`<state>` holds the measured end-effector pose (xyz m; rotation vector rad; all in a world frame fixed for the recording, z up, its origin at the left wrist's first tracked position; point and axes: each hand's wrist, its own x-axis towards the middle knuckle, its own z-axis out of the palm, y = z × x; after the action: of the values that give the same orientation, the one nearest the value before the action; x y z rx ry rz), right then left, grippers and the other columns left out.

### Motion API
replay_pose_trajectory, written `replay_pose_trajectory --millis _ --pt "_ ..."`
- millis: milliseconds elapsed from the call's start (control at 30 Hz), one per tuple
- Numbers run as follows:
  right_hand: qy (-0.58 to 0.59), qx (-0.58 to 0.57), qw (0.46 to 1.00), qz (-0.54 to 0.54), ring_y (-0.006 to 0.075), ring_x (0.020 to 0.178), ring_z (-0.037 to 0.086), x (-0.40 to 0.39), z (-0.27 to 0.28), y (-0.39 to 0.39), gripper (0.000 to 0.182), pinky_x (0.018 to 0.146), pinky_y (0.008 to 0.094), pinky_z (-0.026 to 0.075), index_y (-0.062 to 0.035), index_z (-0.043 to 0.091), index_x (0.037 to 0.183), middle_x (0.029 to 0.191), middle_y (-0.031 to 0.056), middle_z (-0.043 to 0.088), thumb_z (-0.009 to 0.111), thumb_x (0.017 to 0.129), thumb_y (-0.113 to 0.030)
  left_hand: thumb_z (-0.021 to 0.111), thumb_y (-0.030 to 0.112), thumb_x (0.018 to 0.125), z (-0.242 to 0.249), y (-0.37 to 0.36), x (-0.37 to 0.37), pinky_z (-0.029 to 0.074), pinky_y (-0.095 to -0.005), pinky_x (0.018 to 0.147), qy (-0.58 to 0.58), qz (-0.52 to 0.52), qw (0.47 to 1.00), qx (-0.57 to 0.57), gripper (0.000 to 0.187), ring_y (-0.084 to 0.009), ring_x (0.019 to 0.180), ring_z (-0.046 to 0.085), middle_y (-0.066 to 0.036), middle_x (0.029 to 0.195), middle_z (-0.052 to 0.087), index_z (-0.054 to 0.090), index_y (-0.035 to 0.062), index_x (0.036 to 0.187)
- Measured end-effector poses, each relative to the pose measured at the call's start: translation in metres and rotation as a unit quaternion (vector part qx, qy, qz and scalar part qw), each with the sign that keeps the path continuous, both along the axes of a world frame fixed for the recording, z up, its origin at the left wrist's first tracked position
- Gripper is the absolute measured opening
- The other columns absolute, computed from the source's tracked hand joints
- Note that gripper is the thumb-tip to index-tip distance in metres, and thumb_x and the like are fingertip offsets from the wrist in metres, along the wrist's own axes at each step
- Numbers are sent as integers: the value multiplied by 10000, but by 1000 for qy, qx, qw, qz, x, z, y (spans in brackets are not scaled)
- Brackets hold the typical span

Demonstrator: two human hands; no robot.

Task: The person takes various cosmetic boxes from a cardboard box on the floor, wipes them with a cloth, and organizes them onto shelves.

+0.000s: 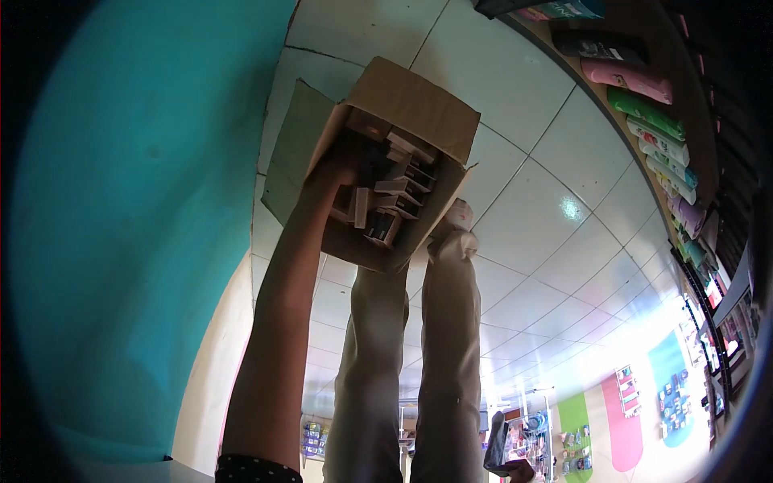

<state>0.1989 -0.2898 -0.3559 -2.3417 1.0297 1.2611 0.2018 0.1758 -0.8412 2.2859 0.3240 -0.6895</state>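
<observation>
My left arm reaches up from the bottom into an open cardboard box point(419, 101) on the floor. My left hand point(354, 157) is inside, in deep shadow beside several small boxes point(403, 189), and its fingers cannot be made out. The small boxes have pale edges and dark faces and lie stacked at angles. At the bottom edge, right of the trouser legs, my right hand point(519, 470) shows only partly, closed on a dark flat object point(497, 444) whose kind I cannot make out.
A teal wall point(153, 201) rises close on the left. Pale floor tiles point(523, 233) surround the box, and trouser legs point(451, 322) stand next to it. Along the right runs a shelf with colourful packets point(644, 113). Shop displays point(576, 447) hang in the bright background.
</observation>
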Motion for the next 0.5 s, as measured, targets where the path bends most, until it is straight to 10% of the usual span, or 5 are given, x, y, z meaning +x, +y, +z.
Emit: replay_pose_trajectory --millis 33,267,333,367,500 --pt "-1 1 1000 1 183 651 520 2 0 0 172 615 280 427 26 554 727 718 99 539 500 679 -130 488 132 756 -1 1 2 375 -328 807 1 -125 990 69 238 -281 906 494 -160 995 535 539 28 963" --pt "-1 9 1000 -4 184 652 519 8 -7 3 168 616 283 427 24 554 727 719 100 539 503 685 -131 435 165 788 15 -1 5 355 -335 836 15 -126 990 56 244 -297 937 475 -191 1032 504 511 25 973" --pt "1 10 1000 -6 185 653 519 9 -8 2 167 616 284 427 23 554 727 720 100 540 504 687 -131 413 183 805 8 -7 -3 349 -334 845 38 196 966 -166 255 -305 949 471 -202 1028 500 489 20 984" --pt "2 11 1000 -7 185 653 519 7 -8 2 166 617 284 427 23 554 727 720 100 540 505 688 -131 413 183 805 5 -7 -9 349 -334 845 40 196 966 -166 255 -305 949 471 -202 1028 500 489 20 984" --pt "5 11 1000 -16 186 653 519 -2 -2 4 164 617 286 427 21 553 727 720 100 540 507 691 -132 592 57 641 18 2 -4 446 -325 720 -86 -50 995 20 454 -266 841 553 -113 979 551 482 127 1076"
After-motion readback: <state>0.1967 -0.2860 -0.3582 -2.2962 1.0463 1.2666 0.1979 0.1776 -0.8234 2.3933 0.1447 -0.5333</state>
